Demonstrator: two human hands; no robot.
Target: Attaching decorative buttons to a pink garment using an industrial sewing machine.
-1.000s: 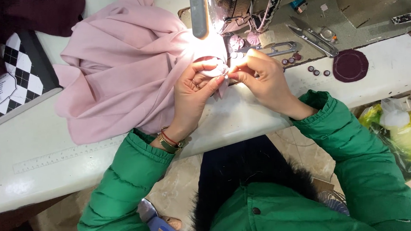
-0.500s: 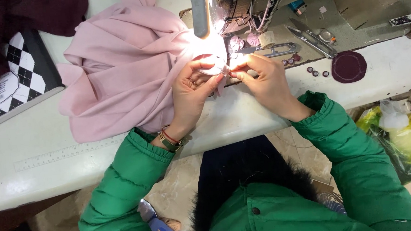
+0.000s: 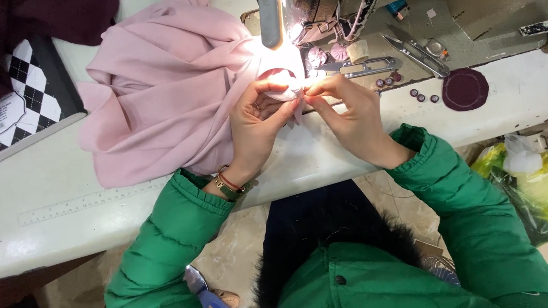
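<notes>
The left hand (image 3: 256, 114) and the right hand (image 3: 346, 109) are meeting fingertip to fingertip just below the sewing machine (image 3: 316, 8), both pinching a small fold of the pink fabric (image 3: 158, 91), so each is closing on the cloth rather than lying flat. They are holding that corner right under the machine's bright lamp, probably so that the fine work at the edge is showing clearly. The rest of the pink fabric is spreading in loose folds over the white counter (image 3: 69, 183) to the left, kept out of the way while only the pinched bit is being worked. Thread snips (image 3: 360, 67) are lying just beyond the right hand, within easy reach, and scissors (image 3: 419, 54) are resting a little further back. Several small dark buttons (image 3: 424, 96) are sitting near a round maroon patch (image 3: 464, 89). A black and white checkered box (image 3: 15, 102) is lying at the far left.
</notes>
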